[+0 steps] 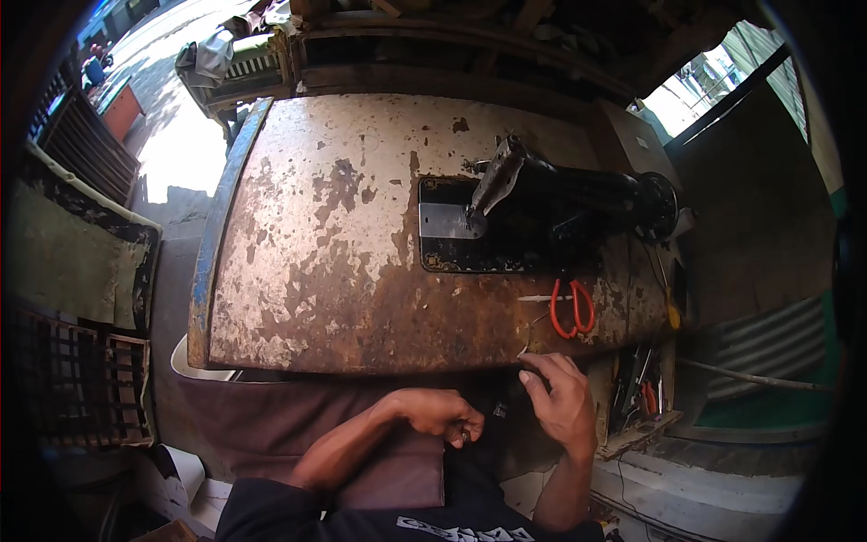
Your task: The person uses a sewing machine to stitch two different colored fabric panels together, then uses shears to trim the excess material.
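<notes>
My left hand [442, 415] is closed above the brown cloth [388, 474] on my lap. A small dark thing shows at its curled fingers, too small to name. At the front edge of the worn table [361, 307] is my right hand [564, 402], its fingers stretched forward and the thumb apart from them. A small pale thread-like piece [525, 350] lies right by its fingertips. Just beyond that hand rest red-handled scissors [573, 316], next to a thin white stick [542, 298]. Farther back stands a black sewing machine [587, 194] with a shiny metal plate [447, 221].
Right of my right hand, an open drawer [643, 393] holds several tools. A yellow-handled tool [674, 313] sits at the table's right edge. Wooden racks [81, 379] stand to the left, and a wooden bench [461, 86] with stacked stuff borders the far side.
</notes>
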